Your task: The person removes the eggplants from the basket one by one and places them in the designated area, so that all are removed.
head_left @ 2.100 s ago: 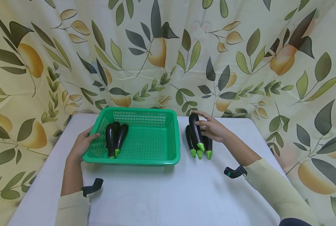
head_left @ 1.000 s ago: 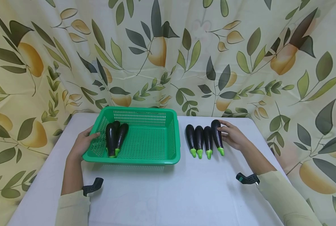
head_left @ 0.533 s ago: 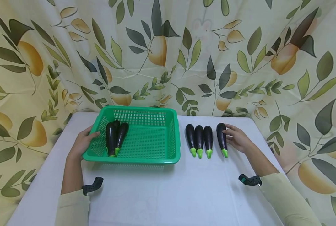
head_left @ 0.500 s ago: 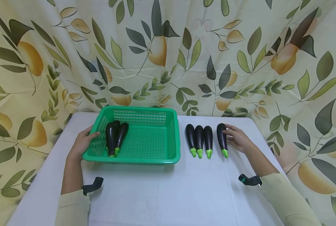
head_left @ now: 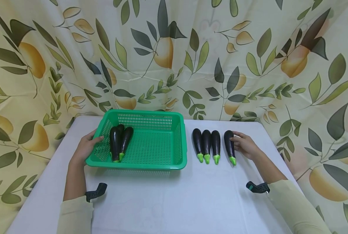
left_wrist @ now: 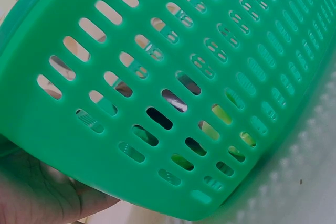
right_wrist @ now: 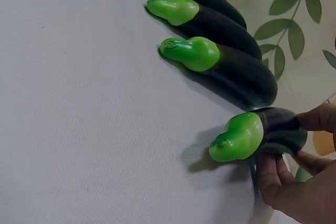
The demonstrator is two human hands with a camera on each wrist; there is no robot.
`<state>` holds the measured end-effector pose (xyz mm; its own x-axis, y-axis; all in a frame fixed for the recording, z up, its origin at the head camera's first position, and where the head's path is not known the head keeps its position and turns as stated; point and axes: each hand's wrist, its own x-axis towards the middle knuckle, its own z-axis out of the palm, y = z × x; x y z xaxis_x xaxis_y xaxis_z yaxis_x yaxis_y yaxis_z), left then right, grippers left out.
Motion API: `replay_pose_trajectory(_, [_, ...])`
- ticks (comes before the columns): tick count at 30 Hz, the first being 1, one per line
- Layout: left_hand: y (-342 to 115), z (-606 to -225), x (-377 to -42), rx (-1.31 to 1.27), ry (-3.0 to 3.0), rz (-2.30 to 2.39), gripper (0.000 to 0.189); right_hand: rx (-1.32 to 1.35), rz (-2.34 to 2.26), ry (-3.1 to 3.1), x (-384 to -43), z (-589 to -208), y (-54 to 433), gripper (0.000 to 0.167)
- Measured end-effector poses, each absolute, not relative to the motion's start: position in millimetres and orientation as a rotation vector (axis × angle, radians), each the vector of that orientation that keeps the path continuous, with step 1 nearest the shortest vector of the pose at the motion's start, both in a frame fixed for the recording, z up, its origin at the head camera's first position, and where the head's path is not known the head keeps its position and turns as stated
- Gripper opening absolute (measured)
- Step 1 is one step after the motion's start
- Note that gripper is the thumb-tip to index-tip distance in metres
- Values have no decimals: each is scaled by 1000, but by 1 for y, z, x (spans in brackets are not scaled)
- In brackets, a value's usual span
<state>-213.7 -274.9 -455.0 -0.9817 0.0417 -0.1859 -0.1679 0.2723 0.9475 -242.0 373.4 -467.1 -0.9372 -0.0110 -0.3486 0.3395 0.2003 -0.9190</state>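
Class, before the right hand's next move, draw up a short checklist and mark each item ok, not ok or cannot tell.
1. Right hand has a grip: ok; thumb and fingers hold the held eggplant near its dark, rounded end.
2. Right hand free to take another: not ok; it is occupied.
3. Held eggplant apart from the table row of three: ok; a gap shows.
4. Left hand on the green basket: ok; it grips the left side.
5. Bare space inside: ok; the basket eggplants lie toward the left.
6. Held eggplant fully off the table: cannot tell.
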Motion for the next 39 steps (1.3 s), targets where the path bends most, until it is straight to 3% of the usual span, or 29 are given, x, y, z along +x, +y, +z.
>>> replay_pose_trajectory(39, [-275, -456, -214, -115, 2378, 1787, 64, 377, -1546, 2461, -248, -464, 347, 64])
